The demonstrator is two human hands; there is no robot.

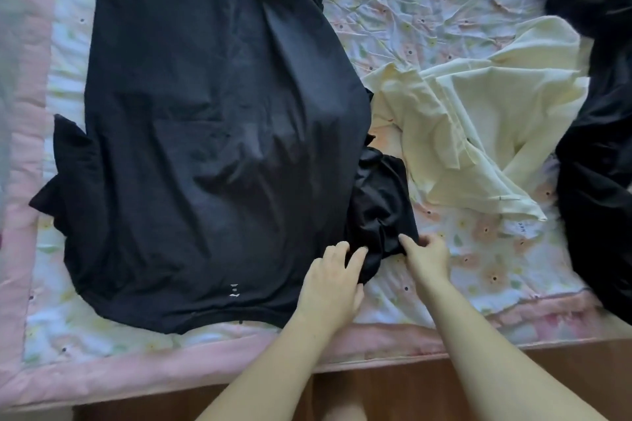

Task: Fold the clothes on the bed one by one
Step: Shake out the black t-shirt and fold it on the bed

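From the head view I look down on a black shirt (219, 133) spread nearly flat across the left and middle of the bed (478, 270), its hem towards me and one sleeve poking out at the far left. The other sleeve (379, 205) lies bunched at the shirt's right edge, and that is where both hands are. My left hand (333, 278) has its fingers curled into the crumpled cloth at the sleeve's near edge; my right hand (427, 255) pinches the sleeve's outer corner just beside it. Both are gripping that sleeve, as far as I can judge — the fingertips sink into dark folds.

Just right of the sleeve sits a cream garment (478, 126), loosely heaped and touching the black shirt's edge. A second dark pile (602, 147) runs down the far right, partly out of frame.

The step in hand looks like straightening this sleeve so it can be folded in over the body. To do it well I would draw the two grips apart to pull the wrinkles out, keep the cloth low on the bed, and lay it across the shirt with its edge square to the side seam — without dragging the cream garment along.
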